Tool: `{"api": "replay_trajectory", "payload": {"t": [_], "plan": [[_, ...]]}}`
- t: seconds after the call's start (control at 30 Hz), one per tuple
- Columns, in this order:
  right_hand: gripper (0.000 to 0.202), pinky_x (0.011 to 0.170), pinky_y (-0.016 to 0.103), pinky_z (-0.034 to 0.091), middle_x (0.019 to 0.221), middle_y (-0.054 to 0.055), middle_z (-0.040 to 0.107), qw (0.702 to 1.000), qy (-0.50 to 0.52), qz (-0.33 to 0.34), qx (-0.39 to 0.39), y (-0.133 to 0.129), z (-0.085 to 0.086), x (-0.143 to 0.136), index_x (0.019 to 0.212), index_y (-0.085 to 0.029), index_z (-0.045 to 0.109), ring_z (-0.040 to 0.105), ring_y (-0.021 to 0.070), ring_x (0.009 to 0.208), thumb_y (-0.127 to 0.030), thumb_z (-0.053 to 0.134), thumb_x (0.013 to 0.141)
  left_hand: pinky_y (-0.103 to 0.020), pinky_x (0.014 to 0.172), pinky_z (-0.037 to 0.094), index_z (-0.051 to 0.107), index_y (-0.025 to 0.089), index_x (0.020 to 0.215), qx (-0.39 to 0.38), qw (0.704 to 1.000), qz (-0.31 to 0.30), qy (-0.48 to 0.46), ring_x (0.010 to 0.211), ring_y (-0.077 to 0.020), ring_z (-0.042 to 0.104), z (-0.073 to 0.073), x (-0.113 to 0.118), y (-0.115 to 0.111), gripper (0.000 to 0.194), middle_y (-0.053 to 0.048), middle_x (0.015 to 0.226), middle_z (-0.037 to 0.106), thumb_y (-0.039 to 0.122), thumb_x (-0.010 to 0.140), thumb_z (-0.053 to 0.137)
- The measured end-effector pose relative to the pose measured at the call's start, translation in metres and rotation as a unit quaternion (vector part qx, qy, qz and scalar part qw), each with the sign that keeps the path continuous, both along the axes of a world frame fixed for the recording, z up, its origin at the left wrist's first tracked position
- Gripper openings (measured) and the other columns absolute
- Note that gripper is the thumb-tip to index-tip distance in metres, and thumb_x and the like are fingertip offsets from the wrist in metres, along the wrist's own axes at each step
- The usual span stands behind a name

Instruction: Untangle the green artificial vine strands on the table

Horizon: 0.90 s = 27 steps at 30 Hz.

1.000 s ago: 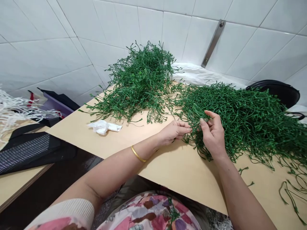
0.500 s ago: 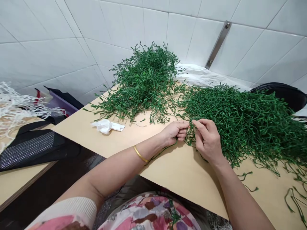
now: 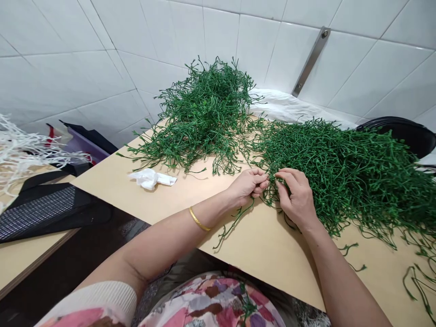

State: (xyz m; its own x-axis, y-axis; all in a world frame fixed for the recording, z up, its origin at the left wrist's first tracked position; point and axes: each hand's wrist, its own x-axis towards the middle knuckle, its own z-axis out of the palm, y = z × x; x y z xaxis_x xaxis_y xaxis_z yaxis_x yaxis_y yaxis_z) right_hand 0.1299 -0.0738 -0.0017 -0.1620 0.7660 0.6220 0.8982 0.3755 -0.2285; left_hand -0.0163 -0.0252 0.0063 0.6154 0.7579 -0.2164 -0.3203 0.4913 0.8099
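My left hand (image 3: 250, 184) is closed in a pinch on thin green plastic stems, and several of their tails (image 3: 233, 225) hang from under it toward the table's front edge. Close beside it, my right hand (image 3: 296, 193) has its thumb and fingers curled together around stems at the left edge of a large heap of green plastic stems (image 3: 340, 168). The stems are thin, with small budded tips. Its fingertips are partly lost among the strands. A second pile of the same stems (image 3: 207, 109) lies farther back, left of the heap.
A crumpled white scrap (image 3: 149, 178) lies on the table (image 3: 184, 200) left of my hands. Loose stems (image 3: 420, 286) are at the right. White strands (image 3: 30, 150) and a black mesh bag (image 3: 44, 209) rest on a second surface at left. A tiled wall (image 3: 218, 32) stands behind.
The stem tails below my left hand have swung away from my forearm and now lie over the table. My right fingertips have shifted slightly right, apart from my left hand.
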Motion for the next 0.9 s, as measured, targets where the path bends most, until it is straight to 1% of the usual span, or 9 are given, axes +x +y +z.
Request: {"api": "replay_trajectory", "payload": {"t": [0.1,0.27,0.37,0.47,0.57,0.63,0.7,0.83,0.9], "plan": [[0.026,0.083,0.038,0.042,0.104,0.011,0.057,1.000,0.000,-0.001,-0.027,0.002,-0.003,0.002,0.106,-0.017,0.055,0.051,0.0226,0.097,-0.016,0.046,0.081,-0.015,0.036,0.005,0.035,0.019,0.068,-0.004,1.000,0.008,0.006,0.032,-0.0014,0.016,0.004,-0.002,-0.001,0.018,0.009,0.043,0.032,0.013,0.073,0.051],[0.036,0.087,0.040,0.042,0.108,0.012,0.056,0.998,0.036,0.028,-0.045,0.002,-0.004,-0.001,0.116,-0.016,0.049,0.050,0.0228,0.102,-0.013,0.042,0.080,-0.016,0.036,0.004,0.036,0.018,0.066,-0.007,1.000,0.020,-0.002,0.033,-0.0014,0.014,0.008,-0.002,-0.002,0.017,0.009,0.043,0.028,0.013,0.070,0.052],[0.037,0.085,0.040,0.043,0.102,0.010,0.058,0.996,0.062,0.045,-0.044,0.001,-0.002,-0.003,0.117,-0.018,0.048,0.053,0.0219,0.096,-0.012,0.042,0.080,-0.017,0.037,0.005,0.034,0.018,0.062,-0.012,0.999,0.016,-0.027,0.035,-0.0012,0.015,0.008,-0.003,-0.001,0.018,0.009,0.046,0.026,0.011,0.067,0.050],[0.029,0.080,0.037,0.044,0.093,0.008,0.059,0.994,0.100,0.041,0.004,-0.003,0.005,-0.005,0.106,-0.019,0.053,0.054,0.0198,0.088,-0.010,0.042,0.080,-0.018,0.037,0.006,0.035,0.017,0.060,-0.009,0.999,0.019,-0.041,0.036,-0.0012,0.015,0.006,-0.004,0.001,0.018,0.009,0.046,0.024,0.011,0.064,0.052],[0.028,0.081,0.036,0.044,0.093,0.008,0.055,0.991,0.121,0.036,0.054,-0.006,0.011,-0.006,0.102,-0.019,0.055,0.052,0.0191,0.090,-0.008,0.041,0.079,-0.019,0.039,0.004,0.034,0.017,0.059,-0.001,0.999,0.026,-0.021,0.036,-0.0010,0.014,0.006,-0.003,0.000,0.024,0.009,0.046,0.023,0.014,0.062,0.057],[0.034,0.083,0.037,0.042,0.099,0.008,0.051,0.993,0.101,0.035,0.049,-0.006,0.012,-0.006,0.104,-0.021,0.056,0.050,0.0197,0.095,-0.007,0.040,0.078,-0.020,0.040,0.003,0.035,0.017,0.059,0.007,0.999,0.031,0.003,0.036,-0.0012,0.014,0.006,-0.002,-0.001,0.025,0.010,0.045,0.024,0.015,0.061,0.060],[0.038,0.083,0.039,0.040,0.108,0.008,0.047,0.998,0.055,0.020,0.026,-0.005,0.010,-0.004,0.103,-0.024,0.058,0.047,0.0211,0.099,-0.005,0.040,0.075,-0.021,0.040,0.005,0.040,0.016,0.059,0.027,0.998,0.041,0.035,0.037,-0.0014,0.016,0.005,-0.001,-0.003,0.021,0.009,0.044,0.028,0.016,0.060,0.061],[0.037,0.081,0.042,0.037,0.118,0.008,0.042,0.997,-0.051,-0.052,-0.010,-0.003,0.004,0.002,0.089,-0.024,0.064,0.041,0.0252,0.103,-0.003,0.041,0.070,-0.020,0.045,0.016,0.046,0.013,0.052,0.133,0.984,0.060,0.098,0.044,-0.0021,0.026,0.003,0.002,-0.006,0.013,0.007,0.046,0.036,0.013,0.056,0.059],[0.035,0.081,0.042,0.035,0.118,0.009,0.042,0.991,-0.100,-0.083,-0.009,-0.003,0.003,0.004,0.086,-0.024,0.065,0.039,0.0267,0.105,-0.003,0.041,0.069,-0.020,0.046,0.017,0.044,0.013,0.047,0.178,0.976,0.044,0.117,0.046,-0.0025,0.027,0.003,0.002,-0.007,0.015,0.006,0.046,0.036,0.012,0.055,0.057]]}}
